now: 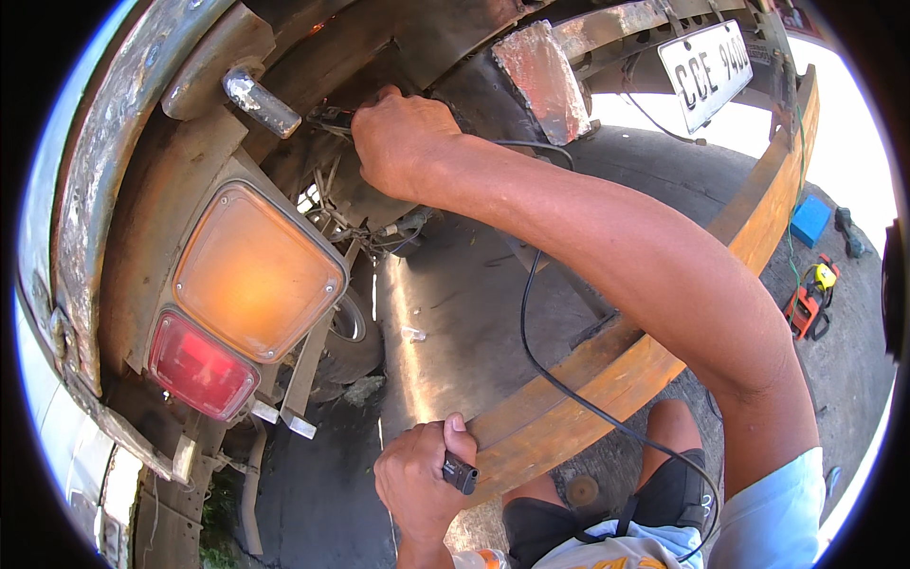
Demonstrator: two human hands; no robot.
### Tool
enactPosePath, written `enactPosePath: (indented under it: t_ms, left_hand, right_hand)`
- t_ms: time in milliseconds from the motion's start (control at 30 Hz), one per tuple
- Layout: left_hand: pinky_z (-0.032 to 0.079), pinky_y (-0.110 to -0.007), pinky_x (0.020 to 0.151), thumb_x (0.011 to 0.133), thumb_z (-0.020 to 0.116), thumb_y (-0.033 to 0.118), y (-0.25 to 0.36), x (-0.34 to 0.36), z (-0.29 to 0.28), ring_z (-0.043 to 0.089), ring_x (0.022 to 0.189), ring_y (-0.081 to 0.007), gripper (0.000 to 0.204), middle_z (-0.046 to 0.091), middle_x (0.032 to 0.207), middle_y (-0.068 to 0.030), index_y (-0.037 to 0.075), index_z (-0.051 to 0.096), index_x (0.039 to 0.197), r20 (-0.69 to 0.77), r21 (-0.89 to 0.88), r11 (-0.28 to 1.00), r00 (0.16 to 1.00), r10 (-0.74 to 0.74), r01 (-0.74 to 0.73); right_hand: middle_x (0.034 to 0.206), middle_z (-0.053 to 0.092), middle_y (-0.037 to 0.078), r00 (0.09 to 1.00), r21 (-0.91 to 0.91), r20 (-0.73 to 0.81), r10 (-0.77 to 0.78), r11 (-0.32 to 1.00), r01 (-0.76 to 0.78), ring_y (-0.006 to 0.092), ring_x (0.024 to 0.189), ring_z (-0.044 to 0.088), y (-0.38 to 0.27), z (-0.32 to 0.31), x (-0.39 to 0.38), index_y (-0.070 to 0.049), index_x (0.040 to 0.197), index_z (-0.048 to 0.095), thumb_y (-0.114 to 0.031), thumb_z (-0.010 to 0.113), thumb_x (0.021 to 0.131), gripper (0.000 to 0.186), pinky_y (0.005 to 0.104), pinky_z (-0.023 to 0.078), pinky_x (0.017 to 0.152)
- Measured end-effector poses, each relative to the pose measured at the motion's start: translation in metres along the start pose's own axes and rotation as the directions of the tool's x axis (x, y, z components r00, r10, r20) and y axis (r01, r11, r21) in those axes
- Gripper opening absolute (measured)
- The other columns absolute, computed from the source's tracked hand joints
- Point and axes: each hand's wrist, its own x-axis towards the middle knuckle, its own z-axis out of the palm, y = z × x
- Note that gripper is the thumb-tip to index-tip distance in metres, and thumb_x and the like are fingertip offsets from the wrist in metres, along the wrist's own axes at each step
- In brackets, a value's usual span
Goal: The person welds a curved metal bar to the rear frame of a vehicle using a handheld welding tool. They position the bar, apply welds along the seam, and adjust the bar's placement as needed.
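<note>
My right hand (408,142) reaches far forward under the vehicle body, its fingers closed. A small dark metal piece (332,119) shows at its fingertips, too shadowed to name. Just below hangs a bundle of loose wires (379,230). My left hand (422,479) is closed round a short black handle (460,472), whose blunt end sticks out below the thumb; it is beside the end of a wooden beam (559,417). From behind my right wrist a black cable (527,322) loops down across the beam to my lap.
An orange lamp (256,270) above a red lamp (204,365) faces me at left, near a stubby metal bar (261,102). A white licence plate (706,71) hangs at upper right. On the ground at right lie a blue box (810,221) and an orange tool (804,313).
</note>
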Motion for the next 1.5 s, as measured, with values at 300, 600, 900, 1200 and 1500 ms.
enactPosePath:
  t_ms: [300,600,900,1200,1500]
  left_hand:
    - [0.051,-0.048,0.058,0.101,0.068,0.024,0.001,-0.001,0.002,0.066,0.058,-0.0369,0.035,0.068,0.066,-0.0143,0.004,0.069,0.072,-0.013,0.026,1.000,1.000,-0.010,0.011]
    - [0.051,-0.049,0.058,0.102,0.066,0.026,0.002,-0.001,-0.002,0.066,0.059,-0.0381,0.037,0.067,0.066,-0.0165,0.004,0.068,0.072,0.008,0.040,0.999,1.000,-0.018,0.017]
    - [0.047,-0.055,0.061,0.106,0.066,0.028,0.001,-0.002,0.000,0.062,0.068,-0.0495,0.042,0.063,0.070,-0.0234,0.001,0.066,0.074,-0.003,-0.037,0.998,0.999,-0.051,0.051]
    - [0.046,-0.055,0.059,0.103,0.068,0.026,0.004,0.000,-0.005,0.061,0.063,-0.0486,0.040,0.061,0.067,-0.0226,0.001,0.066,0.072,0.006,-0.055,0.995,0.997,-0.081,0.081]
    - [0.054,-0.050,0.063,0.102,0.067,0.024,0.006,0.000,-0.006,0.069,0.065,-0.0406,0.037,0.071,0.071,-0.0189,0.000,0.072,0.075,0.041,0.009,0.998,0.997,-0.068,0.068]
  right_hand:
    - [0.094,0.077,0.029,0.982,-0.062,0.154,-0.105,0.991,0.116,0.0452,0.088,0.078,0.001,-0.065,-0.091,0.006,0.088,0.078,-0.007,0.074,0.080,0.016,0.0510,0.064,0.078]
    - [0.104,0.070,0.019,1.000,-0.236,-0.002,0.017,0.972,-0.017,0.0395,0.096,0.072,0.013,-0.097,-0.221,0.004,0.124,0.070,-0.010,0.075,0.091,0.036,0.0492,0.058,0.081]
    - [0.108,0.069,0.014,0.953,-0.387,-0.295,0.067,0.903,-0.184,0.0352,0.099,0.067,0.054,-0.120,-0.293,-0.002,0.134,0.070,-0.011,0.074,0.096,0.039,0.0475,0.055,0.088]
    - [0.106,0.065,0.014,0.973,-0.368,-0.230,-0.009,0.927,-0.079,0.0339,0.096,0.064,0.086,-0.112,-0.282,-0.003,0.141,0.063,-0.016,0.070,0.102,0.042,0.0467,0.051,0.087]
    - [0.097,0.062,0.016,0.983,-0.178,-0.180,-0.047,0.984,0.015,0.0383,0.083,0.064,0.107,-0.091,-0.273,-0.003,0.133,0.060,-0.020,0.066,0.107,0.031,0.0473,0.052,0.075]
